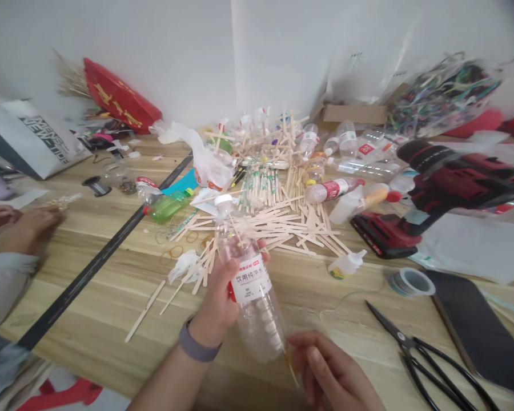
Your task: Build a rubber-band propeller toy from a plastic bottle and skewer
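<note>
A clear plastic water bottle with a white cap and a red-and-white label is tilted in front of me, its cap end pointing away. My left hand, with a purple-grey wristband, is wrapped round its middle. A thin stick shows near the bottle's neck. Close to the bottle's base, my right hand has its fingers curled round a thin yellowish strip, slightly blurred. Many flat wooden sticks lie in a heap beyond the bottle.
Black scissors, a phone, a tape roll, a small glue bottle and a red drill are at the right. A green bottle stands out left of the sticks. Another person's hands rest at far left.
</note>
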A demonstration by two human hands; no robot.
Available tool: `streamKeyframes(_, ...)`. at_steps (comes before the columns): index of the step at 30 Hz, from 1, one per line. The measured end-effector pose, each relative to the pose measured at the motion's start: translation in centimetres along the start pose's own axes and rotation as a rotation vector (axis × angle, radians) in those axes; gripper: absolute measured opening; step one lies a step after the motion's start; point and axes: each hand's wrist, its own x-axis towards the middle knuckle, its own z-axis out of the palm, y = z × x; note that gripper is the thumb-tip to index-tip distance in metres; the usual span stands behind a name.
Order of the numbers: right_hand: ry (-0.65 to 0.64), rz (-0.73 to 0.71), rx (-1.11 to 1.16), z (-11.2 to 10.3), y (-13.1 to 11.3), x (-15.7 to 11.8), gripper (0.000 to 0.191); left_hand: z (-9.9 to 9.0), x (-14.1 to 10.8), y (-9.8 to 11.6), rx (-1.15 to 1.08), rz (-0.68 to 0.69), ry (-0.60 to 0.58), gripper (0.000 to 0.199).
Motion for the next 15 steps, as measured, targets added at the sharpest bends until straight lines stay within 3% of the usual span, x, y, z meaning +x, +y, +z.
streamKeyframes(5,0.217,-0.195,-0.016,-0.1,-3.6,2.3,0.066,-0.2,0.2,1.5,0.071,-0.202,-0.266,0.043)
streamKeyframes(8,0.165,-0.249,0.107,0.2,-5.9,3.7,0.073,0.1,-0.1,2.1,0.106,-0.302,-0.392,0.048)
streamKeyframes(10,0.052,-0.235,0.187,0.5,-6.8,4.1,0.059,0.2,-0.5,2.3,0.126,-0.339,-0.437,0.051)
streamKeyframes(12,-0.012,-0.206,0.215,0.5,-6.7,4.0,0.048,0.0,-0.8,2.4,0.137,-0.371,-0.45,0.054)
streamKeyframes(15,0.049,-0.185,0.216,-0.2,-5.3,3.5,0.052,-0.9,-0.9,2.6,0.129,-0.39,-0.429,0.056)
